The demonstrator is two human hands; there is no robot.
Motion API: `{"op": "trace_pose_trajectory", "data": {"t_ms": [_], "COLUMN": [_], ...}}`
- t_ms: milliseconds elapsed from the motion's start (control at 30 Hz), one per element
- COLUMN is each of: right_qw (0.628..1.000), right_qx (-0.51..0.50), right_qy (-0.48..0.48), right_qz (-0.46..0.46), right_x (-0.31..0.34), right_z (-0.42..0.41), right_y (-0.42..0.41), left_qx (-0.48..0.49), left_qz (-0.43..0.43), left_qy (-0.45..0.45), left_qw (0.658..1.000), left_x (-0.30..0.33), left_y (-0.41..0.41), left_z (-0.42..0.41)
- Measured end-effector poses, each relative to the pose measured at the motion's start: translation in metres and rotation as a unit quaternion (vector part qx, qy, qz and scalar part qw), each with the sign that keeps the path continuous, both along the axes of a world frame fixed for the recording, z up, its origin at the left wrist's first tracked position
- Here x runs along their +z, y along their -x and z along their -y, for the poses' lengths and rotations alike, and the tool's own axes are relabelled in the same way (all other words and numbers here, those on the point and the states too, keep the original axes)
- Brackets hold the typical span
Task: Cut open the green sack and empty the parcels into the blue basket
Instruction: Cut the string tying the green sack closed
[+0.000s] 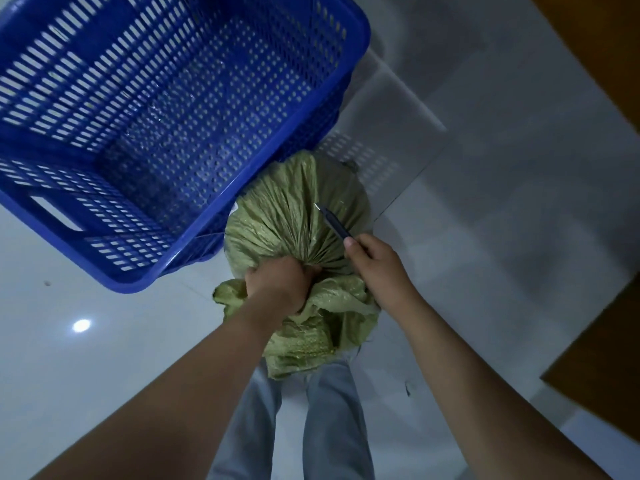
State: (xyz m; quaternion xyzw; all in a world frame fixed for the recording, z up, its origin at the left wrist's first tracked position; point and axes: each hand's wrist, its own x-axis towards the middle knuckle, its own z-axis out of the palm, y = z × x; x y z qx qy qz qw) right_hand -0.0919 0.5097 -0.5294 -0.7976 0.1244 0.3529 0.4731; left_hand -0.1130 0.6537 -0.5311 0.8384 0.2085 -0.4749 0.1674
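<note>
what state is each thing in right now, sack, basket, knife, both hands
green sack: closed, neck bunched, uncut
blue basket: upright, no parcels inside
utility knife: blade out, poised over the sack
left hand: gripping the sack's neck
right hand: holding the knife

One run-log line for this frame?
left hand: grips green sack neck | right hand: holds utility knife | sack: uncut | blue basket: empty

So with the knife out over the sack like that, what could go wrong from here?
The left hand grips the gathered neck of the green sack close to the knife in the right hand; a slip could cut it. A deep cut might slice parcels inside. The sack stands beside the blue basket, so parcels may spill onto the floor.
</note>
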Motion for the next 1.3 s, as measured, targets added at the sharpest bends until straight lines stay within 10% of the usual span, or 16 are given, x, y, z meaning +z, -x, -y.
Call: {"op": "trace_pose_trajectory", "data": {"t_ms": [567, 1300], "right_qw": [0.994, 0.99], "right_qx": [-0.094, 0.103], "right_qy": [-0.039, -0.031], "right_qz": [-0.041, -0.089], "right_x": [-0.015, -0.02], "right_z": [0.001, 0.032], "right_y": [0.03, -0.004], "left_qx": [0.147, 0.086], "left_qz": [0.201, 0.154], "left_qy": [0.124, 0.281], "left_qw": [0.961, 0.943], "left_x": [-0.025, -0.033], "left_y": [0.016, 0.004], "left_z": [-0.01, -0.038]}}
